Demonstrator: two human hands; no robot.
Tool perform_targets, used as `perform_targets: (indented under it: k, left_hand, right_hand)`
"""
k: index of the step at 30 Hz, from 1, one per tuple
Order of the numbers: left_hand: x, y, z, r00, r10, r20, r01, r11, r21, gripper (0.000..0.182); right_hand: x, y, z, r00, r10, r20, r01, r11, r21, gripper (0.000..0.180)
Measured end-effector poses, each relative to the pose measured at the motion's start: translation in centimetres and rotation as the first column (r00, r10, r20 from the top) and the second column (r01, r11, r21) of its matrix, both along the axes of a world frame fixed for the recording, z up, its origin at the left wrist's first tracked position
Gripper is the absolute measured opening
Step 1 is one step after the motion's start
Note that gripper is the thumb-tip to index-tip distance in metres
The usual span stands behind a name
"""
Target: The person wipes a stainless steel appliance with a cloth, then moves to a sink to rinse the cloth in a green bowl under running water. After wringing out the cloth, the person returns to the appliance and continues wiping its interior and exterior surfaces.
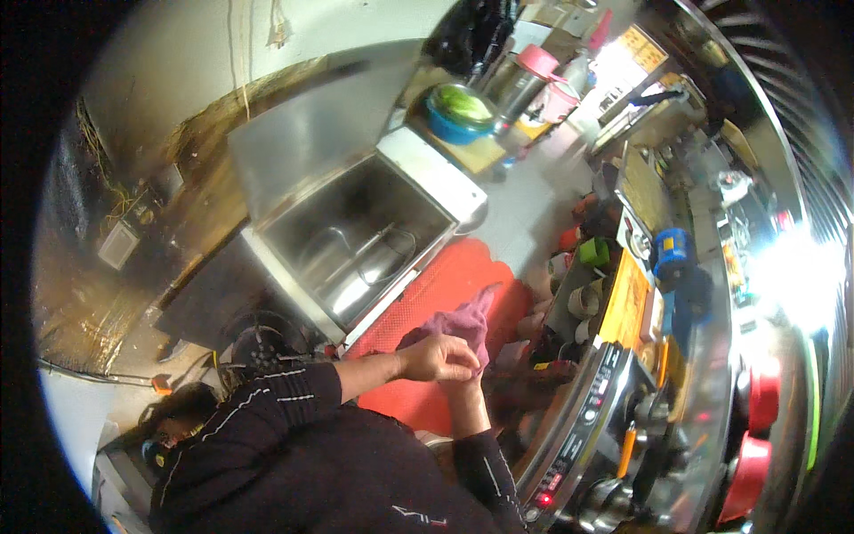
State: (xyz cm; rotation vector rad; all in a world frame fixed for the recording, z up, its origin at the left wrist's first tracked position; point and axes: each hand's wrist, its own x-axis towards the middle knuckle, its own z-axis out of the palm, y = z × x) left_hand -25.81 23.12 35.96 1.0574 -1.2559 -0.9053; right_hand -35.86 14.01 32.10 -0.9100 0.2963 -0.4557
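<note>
My left hand (440,358) reaches across in front of me, its fingers bent down over my right wrist. My right hand (462,387) comes up from below; mostly only the wrist shows, the rest being covered by a purple cloth (464,326) that it holds. The cloth fans out above both hands, with one corner pointing up and to the right. Under them lies a red textured floor mat (427,294). Just beyond the hands is a white-rimmed open basin or chest (413,284) with a shiny metal pot (353,280) inside.
A metal lid or panel (300,133) leans up behind the basin. Left of it sits a black burner (257,344). On the right runs a counter with a lit control panel (574,447), a wooden board (624,300) and red pans (747,474). A blue bowl (460,127) holds green leafy vegetables.
</note>
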Motion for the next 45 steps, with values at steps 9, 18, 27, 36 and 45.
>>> perform_targets:
  k: [9, 18, 27, 36, 45]
  left_hand:
    - [12.4, 0.1, -6.3, 0.838, 0.521, -0.163, -0.425, 0.81, 0.405, 0.02]
    - [20.2, 14.2, -15.9, -0.164, 0.773, 0.613, -0.862, -0.415, 0.293, 0.033]
    - [18.9, 11.8, -19.5, -0.089, 0.344, 0.935, -0.565, -0.79, 0.237, 0.061]
    - [19.9, 7.2, -20.0, -0.192, 0.309, 0.931, -0.513, -0.841, 0.173, 0.061]
    - [19.3, 7.2, -20.0, -0.268, 0.363, 0.892, -0.554, -0.816, 0.166, 0.063]
  right_hand:
    - [13.2, -5.7, 4.4, 0.834, 0.552, 0.02, -0.552, 0.834, -0.014, 0.055]
    - [27.6, -21.1, 7.9, 0.93, 0.363, -0.055, -0.366, 0.908, -0.203, 0.063]
    - [43.7, -27.6, 3.9, 0.918, 0.386, -0.094, 0.095, -0.443, -0.892, 0.067]
    - [51.7, -22.3, 2.2, 0.562, 0.799, -0.211, -0.499, 0.125, -0.857, 0.035]
    - [57.5, -25.6, -4.0, 0.32, 0.927, -0.196, -0.924, 0.26, -0.281, 0.039]
